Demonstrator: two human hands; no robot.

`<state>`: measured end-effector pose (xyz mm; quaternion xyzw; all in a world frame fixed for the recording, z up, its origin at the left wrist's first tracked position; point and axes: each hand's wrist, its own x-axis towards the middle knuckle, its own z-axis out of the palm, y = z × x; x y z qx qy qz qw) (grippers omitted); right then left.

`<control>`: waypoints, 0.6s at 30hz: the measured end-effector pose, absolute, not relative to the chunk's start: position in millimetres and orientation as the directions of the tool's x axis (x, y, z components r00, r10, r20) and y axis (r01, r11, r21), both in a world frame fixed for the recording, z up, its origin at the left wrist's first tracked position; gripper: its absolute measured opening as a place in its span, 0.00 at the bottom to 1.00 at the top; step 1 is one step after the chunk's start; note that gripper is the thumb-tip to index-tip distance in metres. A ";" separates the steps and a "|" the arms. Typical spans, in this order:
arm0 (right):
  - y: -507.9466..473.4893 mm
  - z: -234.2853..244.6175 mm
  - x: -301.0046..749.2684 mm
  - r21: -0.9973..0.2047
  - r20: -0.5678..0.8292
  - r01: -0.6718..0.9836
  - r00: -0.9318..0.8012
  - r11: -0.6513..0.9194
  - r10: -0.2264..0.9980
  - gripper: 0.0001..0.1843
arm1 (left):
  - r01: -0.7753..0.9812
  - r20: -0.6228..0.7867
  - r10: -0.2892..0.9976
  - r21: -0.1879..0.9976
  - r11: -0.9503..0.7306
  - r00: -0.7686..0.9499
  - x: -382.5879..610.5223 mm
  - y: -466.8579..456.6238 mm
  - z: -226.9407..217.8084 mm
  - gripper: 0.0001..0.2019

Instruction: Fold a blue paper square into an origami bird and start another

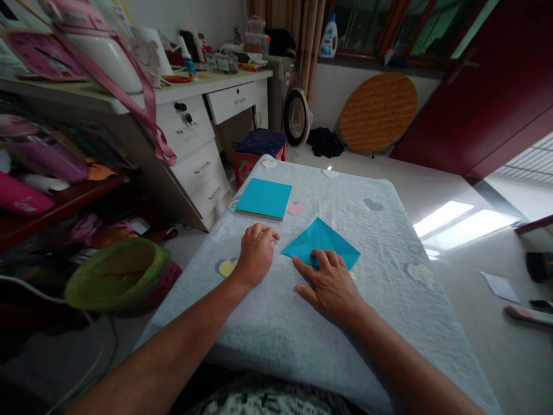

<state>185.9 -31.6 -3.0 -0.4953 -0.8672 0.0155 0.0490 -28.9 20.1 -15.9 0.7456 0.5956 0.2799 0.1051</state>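
A blue sheet of origami paper (322, 237), creased and turned so that one corner points away from me, lies on the cloth-covered table (389, 300). My right hand (330, 282) rests on its near side, fingers spread over the paper and thumb off to the left on the cloth. To the left of the sheet, my left hand (258, 253) lies on the cloth with its fingers loosely curled; whether anything is under them is hidden. Beyond that hand sits a stack of coloured paper (264, 197), blue on top.
A green-lined waste bin (116, 276) stands on the floor at left, beside a shelf with bottles. Behind it is a white desk with drawers (201, 167). A stool (261, 141) stands past the table's far end, near an open washing machine door (297, 118).
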 end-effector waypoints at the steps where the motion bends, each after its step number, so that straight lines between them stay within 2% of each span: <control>1: -31.5 -2.9 185.8 -0.073 0.069 0.858 -0.505 0.509 0.860 0.31 | 0.800 0.315 0.933 0.507 -0.321 0.174 -28.3 18.8 -14.5 0.12; 5: -31.2 -2.6 185.5 -0.068 0.063 0.858 -0.505 0.509 0.861 0.32 | 0.700 0.361 0.848 0.483 -0.526 0.388 -22.9 9.1 -10.9 0.15; 7: -31.3 -2.8 185.5 -0.068 0.064 0.859 -0.504 0.507 0.862 0.32 | 0.703 0.347 0.834 0.453 -0.549 0.428 -21.4 5.5 -10.7 0.13; 14: -31.4 -4.3 185.6 -0.065 0.075 0.861 -0.499 0.504 0.863 0.32 | 0.797 0.205 0.924 0.467 -0.382 0.322 -24.8 15.8 -14.8 0.04; 18: -31.9 -3.6 185.0 -0.066 0.073 0.863 -0.497 0.502 0.864 0.32 | 0.846 0.163 0.946 0.424 -0.324 0.280 -22.1 20.8 -15.0 0.05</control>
